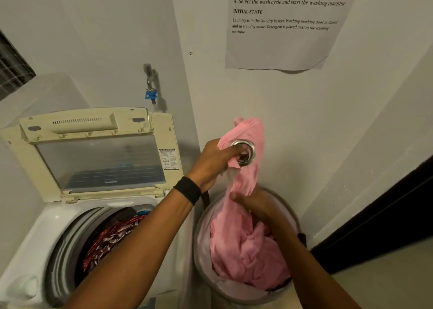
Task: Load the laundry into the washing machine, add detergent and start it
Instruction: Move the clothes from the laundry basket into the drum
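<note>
**Pink cloth half out of the basket**

Left hand (216, 161) grips the pink cloth (246, 245) high above the basket (234, 295), fingers by its metal ring (244, 152). Right hand (250, 203) grips the cloth just over the basket. Most of the cloth sits in the basket. Washer (30, 250) is just left of the basket, lid (93, 161) up, w/ red clothes (110, 236) inside. Cloth looks long, so the end may drag on the floor, or snag & tip the basket.

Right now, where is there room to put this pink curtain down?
Inside the drum, the gap left of the red patterned cloth; also the washer at its white front-left corner. The basket is crowded with the pink curtain.
</note>
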Available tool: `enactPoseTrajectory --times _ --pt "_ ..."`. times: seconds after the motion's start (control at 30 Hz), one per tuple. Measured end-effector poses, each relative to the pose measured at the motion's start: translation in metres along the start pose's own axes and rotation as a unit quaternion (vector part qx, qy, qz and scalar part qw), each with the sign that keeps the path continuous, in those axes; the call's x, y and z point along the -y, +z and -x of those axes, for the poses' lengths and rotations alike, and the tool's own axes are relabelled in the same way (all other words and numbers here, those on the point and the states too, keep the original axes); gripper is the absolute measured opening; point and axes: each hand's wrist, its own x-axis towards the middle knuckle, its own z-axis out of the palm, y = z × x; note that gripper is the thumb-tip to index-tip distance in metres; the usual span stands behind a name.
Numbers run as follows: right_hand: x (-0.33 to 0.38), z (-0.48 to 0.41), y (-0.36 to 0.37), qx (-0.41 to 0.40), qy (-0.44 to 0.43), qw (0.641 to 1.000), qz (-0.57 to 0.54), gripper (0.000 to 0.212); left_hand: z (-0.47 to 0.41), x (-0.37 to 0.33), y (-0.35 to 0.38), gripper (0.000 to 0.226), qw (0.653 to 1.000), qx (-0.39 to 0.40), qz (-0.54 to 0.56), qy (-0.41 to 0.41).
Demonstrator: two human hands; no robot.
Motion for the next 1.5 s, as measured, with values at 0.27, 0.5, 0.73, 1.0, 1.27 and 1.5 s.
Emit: enactPoseTrajectory --times 0.27,0.5,0.73,1.0,1.27,1.5 --pt "-0.076 0.005 0.015 0.005 0.045 0.996 0.074 0.059 -0.014 -0.042 -0.014 0.018 0.986 -0.142 -0.016 0.092" --pt "-0.016 0.021 -0.031 -0.155 -0.134 0.963 0.176 0.050 -0.015 0.012 -0.043 0.034 0.816 -0.200 -0.528 0.124" --pt "0.053 -0.011 -0.020 -0.167 -0.246 0.918 0.261 0.027 0.004 0.033 0.001 0.076 0.996 0.069 -0.053 -0.009" --pt "0.040 -0.007 -0.002 -0.151 -0.264 0.948 0.095 0.067 0.005 0.038 0.011 0.047 0.975 -0.114 -0.128 0.145" --pt "-0.065 0.004 0.025 -0.105 -0.080 0.986 0.106 0.084 -0.008 0.006 -0.008 0.041 0.948 -0.200 -0.133 0.209" --pt "-0.044 0.040 -0.010 -0.174 -0.108 0.978 0.044 0.056 -0.014 0.018 -0.047 0.039 0.893 -0.278 -0.283 0.213"
